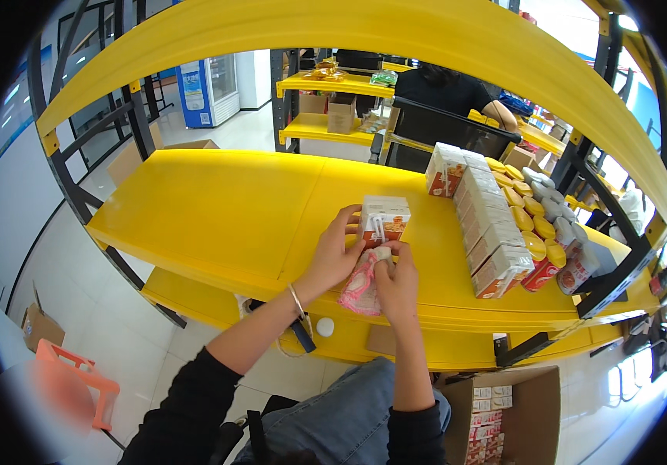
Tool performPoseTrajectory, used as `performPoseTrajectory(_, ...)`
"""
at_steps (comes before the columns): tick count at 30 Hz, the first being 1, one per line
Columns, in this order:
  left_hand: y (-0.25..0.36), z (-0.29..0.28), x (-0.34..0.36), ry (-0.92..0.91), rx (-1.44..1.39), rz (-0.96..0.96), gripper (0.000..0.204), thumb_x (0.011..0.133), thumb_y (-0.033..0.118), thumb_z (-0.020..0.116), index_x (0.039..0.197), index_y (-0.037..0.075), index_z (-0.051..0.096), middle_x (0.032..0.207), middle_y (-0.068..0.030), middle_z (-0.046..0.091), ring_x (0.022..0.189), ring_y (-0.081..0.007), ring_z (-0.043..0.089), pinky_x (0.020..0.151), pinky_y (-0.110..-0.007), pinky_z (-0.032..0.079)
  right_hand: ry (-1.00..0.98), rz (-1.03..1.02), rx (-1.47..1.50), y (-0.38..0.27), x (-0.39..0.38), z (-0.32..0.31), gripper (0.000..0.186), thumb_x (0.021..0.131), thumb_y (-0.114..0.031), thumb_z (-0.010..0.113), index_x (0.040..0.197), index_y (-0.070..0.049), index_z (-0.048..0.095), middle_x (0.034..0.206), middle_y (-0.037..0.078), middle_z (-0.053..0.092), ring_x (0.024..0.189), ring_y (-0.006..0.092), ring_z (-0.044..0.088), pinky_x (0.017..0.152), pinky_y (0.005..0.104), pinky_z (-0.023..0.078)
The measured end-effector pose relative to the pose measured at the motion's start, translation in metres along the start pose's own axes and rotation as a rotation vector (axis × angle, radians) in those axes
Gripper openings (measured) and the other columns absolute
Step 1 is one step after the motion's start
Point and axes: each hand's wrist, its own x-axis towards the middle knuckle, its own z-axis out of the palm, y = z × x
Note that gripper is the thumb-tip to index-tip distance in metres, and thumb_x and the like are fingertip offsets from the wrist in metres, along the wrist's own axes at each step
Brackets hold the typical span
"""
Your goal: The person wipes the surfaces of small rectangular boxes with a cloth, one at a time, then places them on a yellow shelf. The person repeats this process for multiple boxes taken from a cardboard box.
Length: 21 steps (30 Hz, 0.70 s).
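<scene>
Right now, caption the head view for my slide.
Left hand against a carton on a yellow shelf, right hand gripping a pink cloth.

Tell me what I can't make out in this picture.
Head view: the far side of the orange-and-white carton, turned away from the camera.
Head view: what the pink-and-white item is, partly covered by the right hand.
Head view: the near end of the cardboard box, cut off by the lower edge.
Head view: the lower body of the person in black, behind the chair back.
</scene>
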Motion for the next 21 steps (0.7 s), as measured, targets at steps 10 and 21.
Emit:
performPoseTrajectory(10,-0.011,0.044,0.078,-0.214,-0.089,-0.053,0.047,0.083,-0.002,0.058,0.126,0.004,0.04,0.118,-0.0155,0.055,0.108,-0.0266,0.056,0.089,-0.033,0.048,0.213,-0.154,-0.33,0.036,0.021,-0.006,0.067,0.08,-0.003,0.051,0.139,0.005,0.02,0.135,0.03,0.019,0.114,0.0443,0.041,0.095,0.0406,0.039)
performPoseTrajectory(21,-0.047,0.127,0.14,-0.006,-0.167,-0.015,0.048,0.086,0.008,0.059,0.133,0.01,0.046,0.118,-0.0187,0.058,0.107,-0.0298,0.058,0.088,-0.034,0.049,0.302,0.122,-0.358,0.064,0.107,-0.038,0.06,0.081,-0.01,0.053,0.137,-0.003,0.035,0.131,0.019,0.046,0.116,0.0339,0.049,0.096,0.038,0.04)
